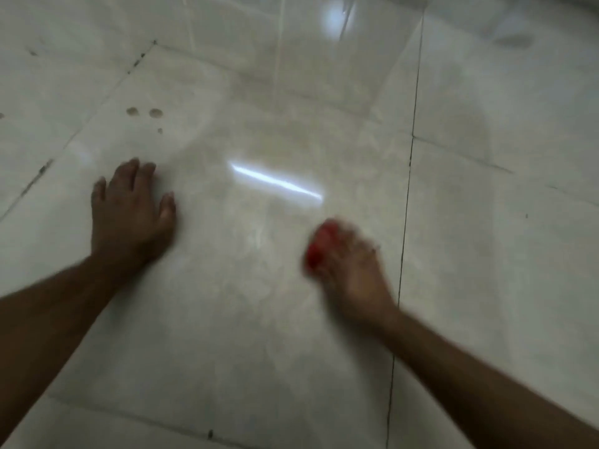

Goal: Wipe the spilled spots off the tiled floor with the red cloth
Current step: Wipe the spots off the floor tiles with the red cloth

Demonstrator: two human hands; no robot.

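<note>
My right hand (351, 270) grips a bunched red cloth (319, 246) on the glossy pale tiled floor (259, 319), right of centre; both are blurred by motion. My left hand (129, 209) rests flat on the same tile, fingers spread, at the left. Brownish spilled spots (144, 113) lie beyond my left hand, two larger ones side by side and a small one (159, 131) just below them. The cloth is well to the right of those spots.
Dark grout lines (406, 205) cross the floor; one runs close to the right of my right hand. Dark specks sit along the grout at the upper left (137, 61). A bright streak of reflected light (277, 183) lies between my hands.
</note>
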